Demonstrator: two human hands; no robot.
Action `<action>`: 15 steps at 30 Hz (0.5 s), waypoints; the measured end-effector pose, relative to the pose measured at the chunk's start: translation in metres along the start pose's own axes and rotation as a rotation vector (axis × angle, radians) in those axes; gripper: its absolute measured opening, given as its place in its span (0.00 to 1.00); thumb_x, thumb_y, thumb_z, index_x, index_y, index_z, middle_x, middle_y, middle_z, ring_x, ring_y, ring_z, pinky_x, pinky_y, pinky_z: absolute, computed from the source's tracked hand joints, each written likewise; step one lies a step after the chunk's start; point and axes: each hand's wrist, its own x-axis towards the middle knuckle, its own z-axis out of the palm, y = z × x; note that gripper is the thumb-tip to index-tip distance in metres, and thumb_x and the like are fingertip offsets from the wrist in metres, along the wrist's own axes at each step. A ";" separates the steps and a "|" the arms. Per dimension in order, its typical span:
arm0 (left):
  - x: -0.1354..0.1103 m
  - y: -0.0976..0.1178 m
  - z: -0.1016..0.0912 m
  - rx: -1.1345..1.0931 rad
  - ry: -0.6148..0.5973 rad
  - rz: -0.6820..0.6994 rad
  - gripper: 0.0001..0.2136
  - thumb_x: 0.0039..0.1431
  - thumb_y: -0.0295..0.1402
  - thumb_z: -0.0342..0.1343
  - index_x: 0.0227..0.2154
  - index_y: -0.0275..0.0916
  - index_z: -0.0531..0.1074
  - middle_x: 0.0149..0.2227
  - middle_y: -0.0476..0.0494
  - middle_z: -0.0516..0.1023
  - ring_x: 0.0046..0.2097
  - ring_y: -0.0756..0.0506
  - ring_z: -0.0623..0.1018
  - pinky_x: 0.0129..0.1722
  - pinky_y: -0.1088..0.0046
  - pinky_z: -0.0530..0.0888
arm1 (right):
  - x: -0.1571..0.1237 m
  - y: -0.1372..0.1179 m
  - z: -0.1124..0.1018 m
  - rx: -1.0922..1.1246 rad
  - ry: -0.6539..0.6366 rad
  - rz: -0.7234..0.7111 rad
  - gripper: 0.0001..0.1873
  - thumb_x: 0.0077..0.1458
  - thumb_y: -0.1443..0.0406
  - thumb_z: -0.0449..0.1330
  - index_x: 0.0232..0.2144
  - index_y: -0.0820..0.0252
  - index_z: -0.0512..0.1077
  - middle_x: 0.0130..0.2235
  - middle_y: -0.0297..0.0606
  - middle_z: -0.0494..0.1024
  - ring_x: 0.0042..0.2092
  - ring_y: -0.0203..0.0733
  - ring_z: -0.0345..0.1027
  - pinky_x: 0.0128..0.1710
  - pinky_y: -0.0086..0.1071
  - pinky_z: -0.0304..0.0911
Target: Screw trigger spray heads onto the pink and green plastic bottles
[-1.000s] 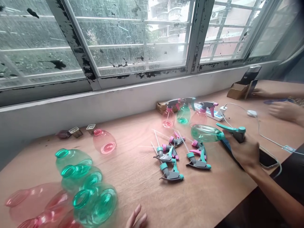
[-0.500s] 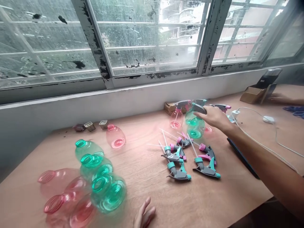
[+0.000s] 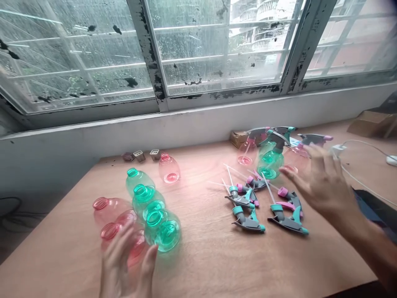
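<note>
My left hand (image 3: 124, 260), fingers apart and slightly blurred, is in front of the lying pink bottles (image 3: 111, 209) and partly hides them. Beside these lie several green bottles (image 3: 167, 236) without tops. My right hand (image 3: 322, 182) is held in the air with its fingers spread and nothing in it. Behind it stand a green spray bottle (image 3: 269, 163) and a pink spray bottle (image 3: 296, 159), both with trigger heads on. Another pink spray bottle (image 3: 246, 153) stands at their left. Several loose trigger sprayers (image 3: 248, 219) with white tubes lie between my hands.
One open pink bottle (image 3: 169, 169) stands alone near small dark-and-beige blocks (image 3: 139, 156). A cardboard piece (image 3: 237, 138) lies by the wall under the window. White cable and plug (image 3: 338, 150), a box (image 3: 370, 123) and a dark flat object (image 3: 372, 211) are at the right.
My right hand has let go of the green spray bottle and drawn back to the right. My left hand has come up over the pink bottles. The view has turned left.
</note>
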 end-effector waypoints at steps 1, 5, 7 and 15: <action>0.008 0.003 0.004 0.036 0.031 -0.041 0.32 0.57 0.47 0.66 0.62 0.44 0.69 0.62 0.39 0.75 0.63 0.31 0.73 0.66 0.46 0.69 | -0.022 -0.008 -0.001 0.069 -0.001 -0.068 0.49 0.63 0.35 0.43 0.69 0.68 0.56 0.66 0.66 0.64 0.66 0.72 0.59 0.58 0.56 0.62; 0.020 0.007 0.024 0.140 -0.119 -0.002 0.35 0.55 0.51 0.66 0.64 0.47 0.66 0.64 0.40 0.72 0.64 0.30 0.72 0.66 0.45 0.67 | -0.104 -0.040 0.005 0.272 -0.219 -0.266 0.32 0.70 0.51 0.52 0.70 0.53 0.55 0.72 0.50 0.59 0.70 0.63 0.56 0.64 0.54 0.60; 0.015 0.002 0.028 0.164 -0.152 0.018 0.31 0.57 0.50 0.64 0.61 0.44 0.68 0.60 0.40 0.75 0.63 0.32 0.74 0.67 0.49 0.67 | -0.131 -0.049 0.012 0.295 -0.300 -0.298 0.36 0.69 0.51 0.54 0.73 0.51 0.51 0.72 0.48 0.60 0.68 0.64 0.60 0.61 0.54 0.65; -0.053 -0.020 0.044 0.010 -0.386 -0.164 0.37 0.56 0.49 0.65 0.65 0.42 0.61 0.63 0.35 0.73 0.65 0.31 0.73 0.66 0.50 0.69 | -0.145 -0.053 0.031 0.309 -0.313 -0.267 0.41 0.67 0.55 0.58 0.74 0.54 0.45 0.71 0.51 0.61 0.71 0.66 0.55 0.65 0.63 0.58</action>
